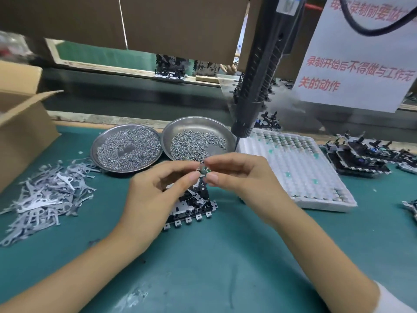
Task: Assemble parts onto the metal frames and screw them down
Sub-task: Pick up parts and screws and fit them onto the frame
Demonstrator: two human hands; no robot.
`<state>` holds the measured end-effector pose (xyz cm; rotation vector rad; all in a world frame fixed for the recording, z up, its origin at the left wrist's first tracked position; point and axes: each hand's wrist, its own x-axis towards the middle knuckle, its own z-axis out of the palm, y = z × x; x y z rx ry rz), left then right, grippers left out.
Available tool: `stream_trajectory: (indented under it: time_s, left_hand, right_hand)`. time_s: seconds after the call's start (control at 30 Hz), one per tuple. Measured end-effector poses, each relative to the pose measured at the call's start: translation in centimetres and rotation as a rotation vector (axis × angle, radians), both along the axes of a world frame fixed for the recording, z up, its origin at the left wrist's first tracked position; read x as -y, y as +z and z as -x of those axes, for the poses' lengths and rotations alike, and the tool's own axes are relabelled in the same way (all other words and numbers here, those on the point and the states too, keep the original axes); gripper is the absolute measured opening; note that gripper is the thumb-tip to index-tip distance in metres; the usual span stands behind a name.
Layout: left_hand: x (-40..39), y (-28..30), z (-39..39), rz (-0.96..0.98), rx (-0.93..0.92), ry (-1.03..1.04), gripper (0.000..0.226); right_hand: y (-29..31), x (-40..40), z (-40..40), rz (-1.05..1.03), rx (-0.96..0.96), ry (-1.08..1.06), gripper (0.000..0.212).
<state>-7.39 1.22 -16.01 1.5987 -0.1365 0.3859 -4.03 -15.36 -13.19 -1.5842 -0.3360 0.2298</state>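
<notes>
A metal frame [191,210] with black parts and a row of square tabs lies on the green mat in the middle. Just above it my left hand [158,190] and my right hand [239,175] meet fingertip to fingertip and together pinch a small green part [205,170]. Two steel dishes of screws stand behind: the left dish [94,152] and the right dish [168,132]. An electric screwdriver [255,86] hangs over the right dish's edge, untouched.
A heap of flat metal levers [45,195] lies at the left by a cardboard box [22,123]. A white tray of small green parts [300,168] sits at the right. Finished frames [361,154] are stacked at the far right. A conveyor runs behind.
</notes>
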Motion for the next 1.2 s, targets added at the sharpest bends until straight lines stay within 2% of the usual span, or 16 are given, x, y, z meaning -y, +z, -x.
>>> stream_trajectory:
  time_s: [0.13,0.93,1.03,1.2]
  left_hand:
    - [-0.1,-0.1,-0.1,-0.024,-0.005,-0.023,0.02]
    - [-0.6,0.2,-0.2,-0.06,-0.021,-0.146,0.015]
    - [-0.8,0.1,-0.2,-0.105,-0.009,-0.139,0.015]
    - [-1.4,0.1,-0.5,-0.289,0.083,-0.039,0.024]
  right_hand:
    - [-1.1,-0.3,0.1,-0.036,0.002,-0.08,0.02]
    - [-2.1,-0.4,0.4,-0.113,0.055,-0.078,0.017]
    - [-2.2,-0.6,0.5,-0.118,0.05,-0.073,0.017]
    - [-2.2,-0.8,0.7,-0.058,0.142,-0.039,0.02]
